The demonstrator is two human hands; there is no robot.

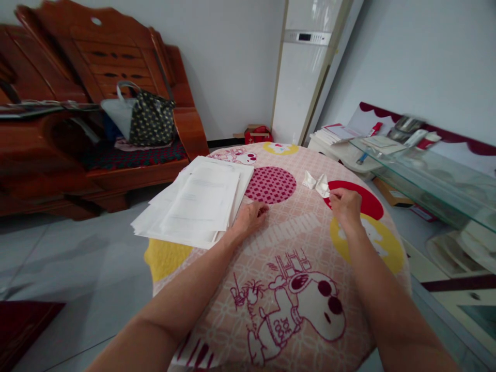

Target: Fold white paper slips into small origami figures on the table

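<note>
A round table under a pink cartoon-dog cloth (279,248) fills the middle of the view. On its left part lies a loose stack of white papers (197,204). My left hand (251,217) rests on the cloth against the stack's right edge, fingers curled loosely with nothing visible in them. My right hand (344,204) is closed in a pinch on a small crumpled white piece (322,185). A second small white folded piece (309,180) lies on the cloth just left of it.
A carved wooden bench (96,103) with a patterned handbag (149,120) stands at the back left. A tall white air conditioner (302,72) is behind the table. At the right, a glass-topped cabinet (426,170) carries books and papers.
</note>
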